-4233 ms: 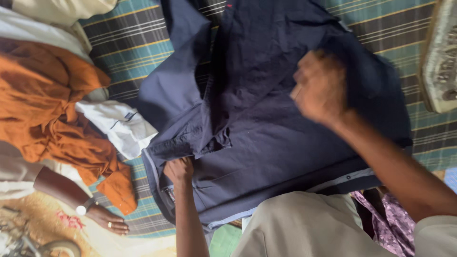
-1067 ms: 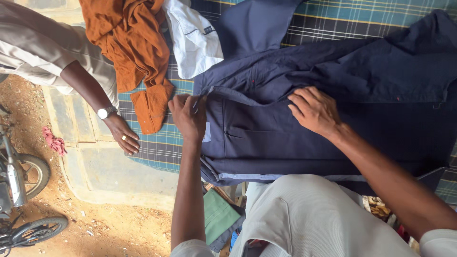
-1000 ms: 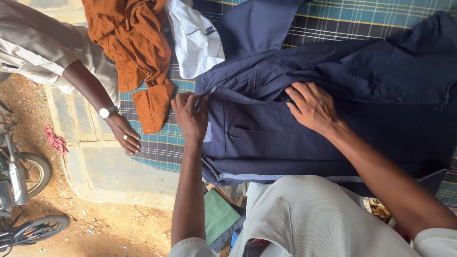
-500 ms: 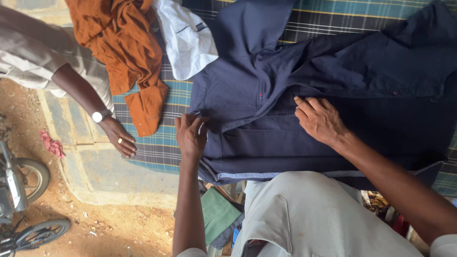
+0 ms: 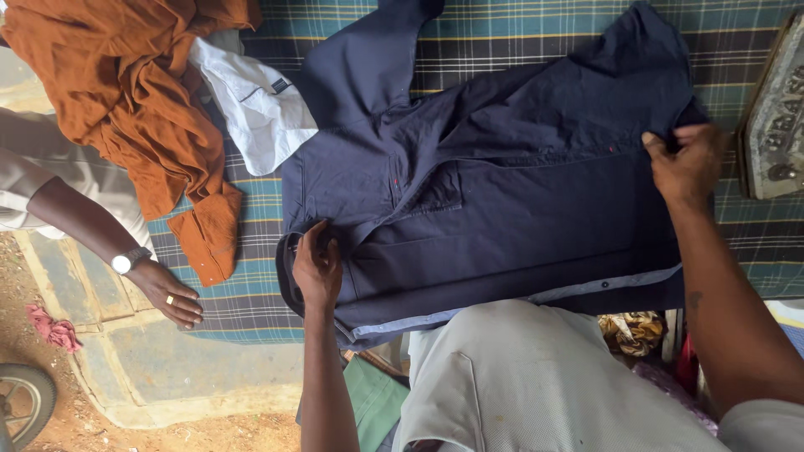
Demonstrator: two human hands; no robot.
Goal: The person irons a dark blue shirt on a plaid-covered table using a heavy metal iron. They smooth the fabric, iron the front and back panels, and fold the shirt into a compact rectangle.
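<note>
Between the two hands a navy shirt [image 5: 502, 192] lies spread on the plaid cloth [image 5: 519, 50], its long axis running from one hand to the other. At the collar end, the left hand [image 5: 316, 269] presses down with fingers curled on the fabric. At the hem end, the right hand [image 5: 688, 163] pinches the shirt's edge. Beyond the left hand lie a white garment [image 5: 255, 105] and an orange garment [image 5: 126, 92], where another person's hand [image 5: 172, 295] rests open.

Orange cloth [image 5: 126, 109] heaped beside a white shirt [image 5: 255, 109] on checked blanket [image 5: 519, 42] (old iron [image 5: 775, 117] far right).
</note>
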